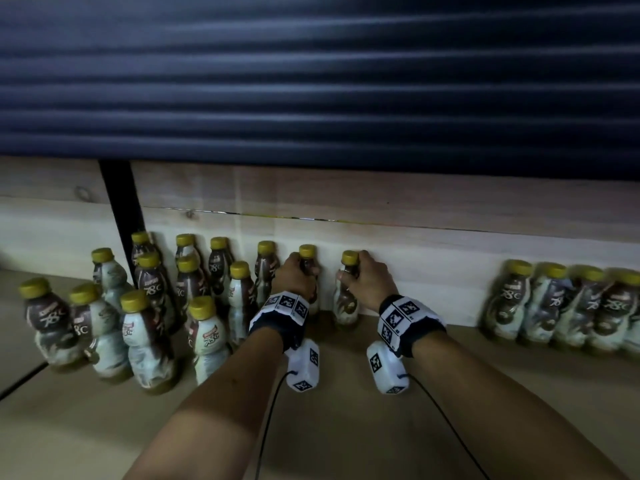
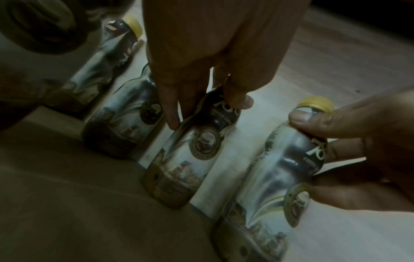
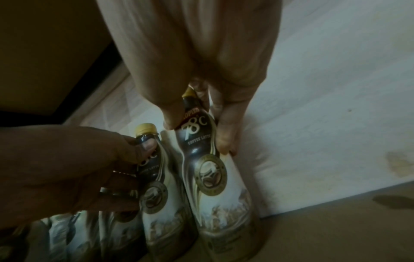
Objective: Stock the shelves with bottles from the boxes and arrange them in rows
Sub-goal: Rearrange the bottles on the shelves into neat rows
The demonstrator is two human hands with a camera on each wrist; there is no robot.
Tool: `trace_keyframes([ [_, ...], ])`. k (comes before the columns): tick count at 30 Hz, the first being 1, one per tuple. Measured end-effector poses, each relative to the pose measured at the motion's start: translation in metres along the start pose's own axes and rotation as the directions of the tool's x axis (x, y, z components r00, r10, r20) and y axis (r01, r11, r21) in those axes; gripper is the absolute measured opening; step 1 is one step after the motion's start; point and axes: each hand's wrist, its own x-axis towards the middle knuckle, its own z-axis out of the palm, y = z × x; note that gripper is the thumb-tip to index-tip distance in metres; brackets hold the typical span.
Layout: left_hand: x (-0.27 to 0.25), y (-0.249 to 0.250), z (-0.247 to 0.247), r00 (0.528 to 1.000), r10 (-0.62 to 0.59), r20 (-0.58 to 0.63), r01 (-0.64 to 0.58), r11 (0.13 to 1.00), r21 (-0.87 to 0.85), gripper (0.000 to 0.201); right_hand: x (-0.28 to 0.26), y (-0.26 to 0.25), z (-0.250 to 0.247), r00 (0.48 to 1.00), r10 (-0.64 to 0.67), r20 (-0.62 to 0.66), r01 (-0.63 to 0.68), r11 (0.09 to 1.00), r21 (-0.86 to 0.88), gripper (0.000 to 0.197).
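Two brown-and-white coffee bottles with yellow caps stand upright against the pale wooden back board (image 1: pixel 450 251) of the shelf. My left hand (image 1: pixel 294 276) grips the neck of the left bottle (image 1: pixel 307 251), and its fingers and thumb wrap that bottle (image 2: pixel 190 152) in the left wrist view. Just to the right, my right hand (image 1: pixel 362 275) grips the upper part of the right bottle (image 1: pixel 346 304), below its cap. In the right wrist view this bottle (image 3: pixel 208 170) stands on the shelf with the left bottle (image 3: pixel 154 180) close beside it. A small gap separates the two bottles.
Several matching bottles (image 1: pixel 156 306) stand in loose rows on the left, the nearest close to my left forearm. Another row of bottles (image 1: pixel 561 306) lines the back board at the right. A dark post (image 1: pixel 121 206) rises at back left. The brown shelf floor (image 1: pixel 346 434) runs toward me.
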Motion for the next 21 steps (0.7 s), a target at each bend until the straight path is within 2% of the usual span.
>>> trace_keyframes([
  [9,0.006,-0.005,0.004,0.999,0.030,-0.010,-0.030,1.000,-0.007,0.028,0.005,-0.010,0.010,0.996,0.080,-0.050,-0.081,0.996,-0.025,0.047],
  [15,0.009,-0.001,0.005,0.999,0.038,-0.010,-0.038,0.997,0.066,0.025,0.004,-0.019,0.010,0.993,0.117,-0.003,-0.117,0.992,-0.050,0.050],
  [21,0.006,0.000,0.003,1.000,0.020,-0.016,-0.018,0.994,0.107,0.041,0.009,-0.031,0.003,0.987,0.149,0.051,-0.147,0.988,-0.054,0.065],
])
